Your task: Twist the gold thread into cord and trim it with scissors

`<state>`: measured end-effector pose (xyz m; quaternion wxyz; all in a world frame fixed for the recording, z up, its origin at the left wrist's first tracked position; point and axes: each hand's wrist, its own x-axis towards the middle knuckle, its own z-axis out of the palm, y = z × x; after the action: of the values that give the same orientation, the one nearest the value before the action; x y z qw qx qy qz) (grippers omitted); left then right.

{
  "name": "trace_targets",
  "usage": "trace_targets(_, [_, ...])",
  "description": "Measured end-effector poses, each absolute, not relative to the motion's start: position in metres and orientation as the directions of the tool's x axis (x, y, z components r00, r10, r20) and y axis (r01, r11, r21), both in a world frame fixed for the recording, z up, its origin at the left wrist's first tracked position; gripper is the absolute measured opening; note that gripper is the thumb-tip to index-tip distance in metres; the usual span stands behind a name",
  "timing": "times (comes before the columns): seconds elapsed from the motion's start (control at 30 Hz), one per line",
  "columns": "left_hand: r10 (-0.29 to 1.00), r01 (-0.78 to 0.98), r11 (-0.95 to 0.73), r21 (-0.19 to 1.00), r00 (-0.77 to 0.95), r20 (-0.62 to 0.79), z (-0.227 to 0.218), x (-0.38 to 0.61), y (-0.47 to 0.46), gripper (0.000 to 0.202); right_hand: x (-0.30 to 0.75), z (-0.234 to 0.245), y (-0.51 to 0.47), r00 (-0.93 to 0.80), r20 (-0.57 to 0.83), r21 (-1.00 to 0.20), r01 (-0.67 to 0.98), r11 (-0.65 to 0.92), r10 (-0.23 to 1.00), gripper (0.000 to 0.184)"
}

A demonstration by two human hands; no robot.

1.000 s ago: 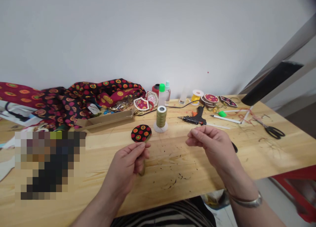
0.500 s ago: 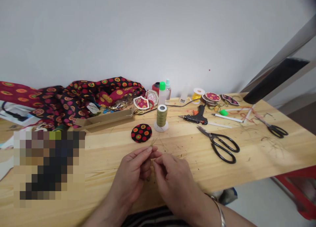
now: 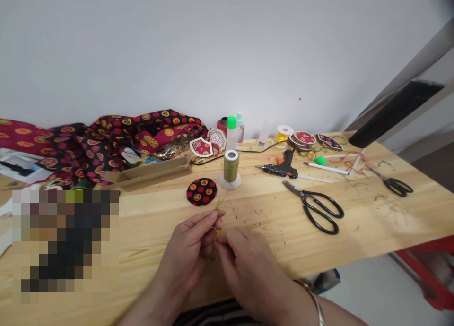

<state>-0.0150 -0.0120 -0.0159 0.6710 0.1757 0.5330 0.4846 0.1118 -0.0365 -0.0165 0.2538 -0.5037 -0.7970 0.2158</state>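
My left hand (image 3: 193, 243) pinches a small bunch of olive-green thread (image 3: 220, 203) between thumb and forefinger, with the loose ends sticking up past the fingertips. Close against it on the right, my right hand (image 3: 250, 260) is closed in a pinch, and a fine strand of the thread seems to run into its fingertips. The part of the thread between the hands is mostly hidden. Just beyond them stands a spool of olive-green thread (image 3: 231, 169) on its white base. Beside it lies a round patterned fabric disc (image 3: 201, 192), black with red and yellow motifs.
Black-handled scissors (image 3: 315, 205) lie right of my hands, with a glue gun (image 3: 282, 167) behind. Smaller scissors (image 3: 393, 184) rest farther right. A cardboard box (image 3: 152, 175) and heaped patterned cloth (image 3: 106, 141) are at back left. Bottles (image 3: 231, 137) stand near the wall.
My right hand has shifted slightly left, closer to my left hand, its fingertips now beside the left fingers. My left hand keeps its pinch on the thread. The view has turned very slightly.
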Motion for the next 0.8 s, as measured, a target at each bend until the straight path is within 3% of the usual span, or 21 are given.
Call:
trace_targets(0.13, [0.847, -0.473, 0.454, 0.755, -0.033, -0.530, -0.018, -0.013, -0.012, 0.027, 0.112, -0.015, -0.037, -0.372, 0.155, -0.606, 0.696, 0.385, 0.915, 0.012])
trace_targets(0.33, [0.875, -0.484, 0.413, 0.772, -0.025, -0.484, -0.014, -0.013, -0.012, 0.023, 0.125, -0.016, -0.032, -0.323, 0.070, -0.723, 0.635, 0.271, 0.944, 0.019])
trace_targets(0.47, [0.881, -0.501, 0.405, 0.765, -0.012, -0.473, -0.011, -0.013, -0.013, 0.021, 0.137, -0.023, -0.021, -0.136, 0.223, -0.677, 0.691, 0.254, 0.965, 0.013])
trace_targets(0.57, [0.876, -0.502, 0.412, 0.760, -0.010, -0.482, -0.011, -0.013, -0.014, 0.021, 0.141, -0.027, -0.016, -0.106, 0.322, -0.685, 0.660, 0.309, 0.941, 0.010])
trace_targets(0.8, [0.878, -0.483, 0.423, 0.767, 0.011, -0.478, -0.010, -0.014, -0.015, 0.022, 0.137, -0.028, -0.013, -0.162, 0.320, -0.697, 0.627, 0.348, 0.934, 0.011])
